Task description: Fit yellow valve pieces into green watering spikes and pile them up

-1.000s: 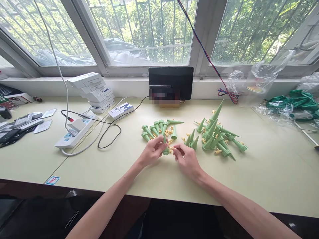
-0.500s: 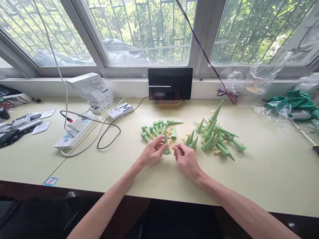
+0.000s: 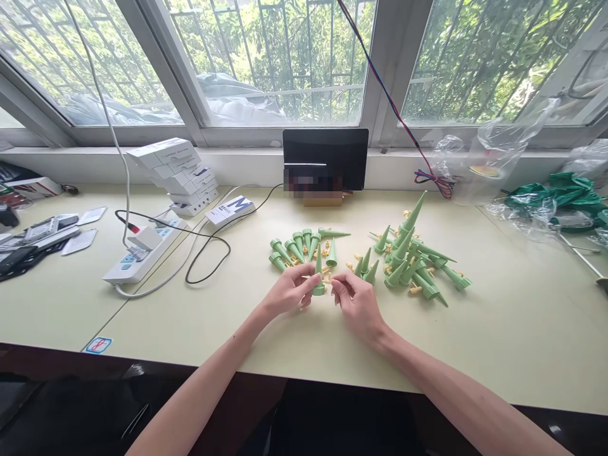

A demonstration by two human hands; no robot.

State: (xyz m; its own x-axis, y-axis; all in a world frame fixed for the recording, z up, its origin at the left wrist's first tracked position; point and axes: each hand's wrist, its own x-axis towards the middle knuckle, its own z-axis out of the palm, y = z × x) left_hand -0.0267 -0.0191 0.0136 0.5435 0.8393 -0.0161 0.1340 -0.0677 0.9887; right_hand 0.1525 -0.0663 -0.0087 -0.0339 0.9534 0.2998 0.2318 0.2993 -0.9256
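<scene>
My left hand [image 3: 287,292] is closed around a green plant watering spike [image 3: 318,269], its tip pointing up and its ridged cap at the bottom. At the spike's right side, my right hand [image 3: 357,305] pinches a small yellow valve [image 3: 327,281]; whether valve and spike are joined I cannot tell. Just beyond my left hand, several green spikes [image 3: 298,242] lie fanned out, with small yellow valves among them. One loose spike [image 3: 331,253] stands upright behind the held one. To the right of my right hand is a larger pile of spikes with yellow valves [image 3: 413,263].
A dark-screened tablet [image 3: 325,158] leans near the window. To the left are stacked white boxes [image 3: 175,171], a power strip [image 3: 142,256] with cables and some phones [image 3: 42,237]. Clear plastic bags [image 3: 498,152] and green plastic [image 3: 560,199] lie at the far right.
Both hands stay in nearly the same place, the spike and the valve still in them. Only slight shifts of the fingers and the view show.
</scene>
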